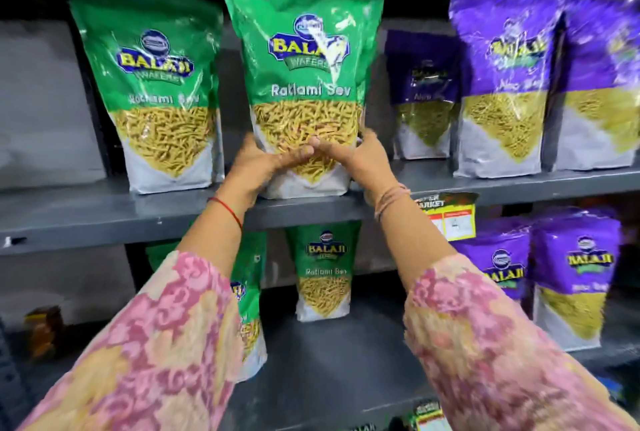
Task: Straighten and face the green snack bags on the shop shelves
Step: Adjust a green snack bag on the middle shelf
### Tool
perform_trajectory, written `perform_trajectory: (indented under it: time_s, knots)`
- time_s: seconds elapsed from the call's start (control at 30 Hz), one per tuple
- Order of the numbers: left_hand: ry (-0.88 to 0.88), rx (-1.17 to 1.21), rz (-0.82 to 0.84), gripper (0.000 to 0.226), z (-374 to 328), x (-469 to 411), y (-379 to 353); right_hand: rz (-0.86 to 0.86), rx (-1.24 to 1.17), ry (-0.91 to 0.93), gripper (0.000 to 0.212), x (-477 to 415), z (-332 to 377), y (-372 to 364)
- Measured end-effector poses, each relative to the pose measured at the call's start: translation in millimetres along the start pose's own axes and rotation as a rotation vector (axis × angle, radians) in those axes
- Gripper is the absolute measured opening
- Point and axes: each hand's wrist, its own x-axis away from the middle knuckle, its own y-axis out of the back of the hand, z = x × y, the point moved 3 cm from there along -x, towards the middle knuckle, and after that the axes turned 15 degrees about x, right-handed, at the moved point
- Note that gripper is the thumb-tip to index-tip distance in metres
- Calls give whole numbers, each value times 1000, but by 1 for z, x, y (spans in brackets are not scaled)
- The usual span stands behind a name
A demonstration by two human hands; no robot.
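Floral sleeves (145, 344); hands grip glossy pouch (304, 60).

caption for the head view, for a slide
Both hands, left and right, grip a green Ratlami Sev bag upright on the shelf.

Grey upper shelf (104, 212) holding bags in row. Tall green bag (304, 60) standing upright at middle. Second green bag (156, 91) standing left of it, tilting a bit. Three purple bags (505, 77) standing right of it, smallest one sitting further back. Lower shelf (329, 361) holding small green bag (323, 274) below tall one, purple bags (571, 278) right.
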Motion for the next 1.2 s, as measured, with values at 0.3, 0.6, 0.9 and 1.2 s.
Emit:
perform_trajectory:
  time_s: [0.3, 0.6, 0.9, 1.2]
  knots:
    - [-195, 31, -63, 90, -27, 42, -2, -106, -47, 103, 51, 26, 13, 11]
    - [-280, 36, -15, 79, 14, 168, 7, -146, -58, 266, 71, 171, -15, 39]
    - [228, -46, 21, 125, 192, 191, 17, 35, 127, -137, 71, 209, -172, -16]
    - [445, -50, 41, 94, 288, 126, 23, 154, 214, -313, 63, 150, -263, -75]
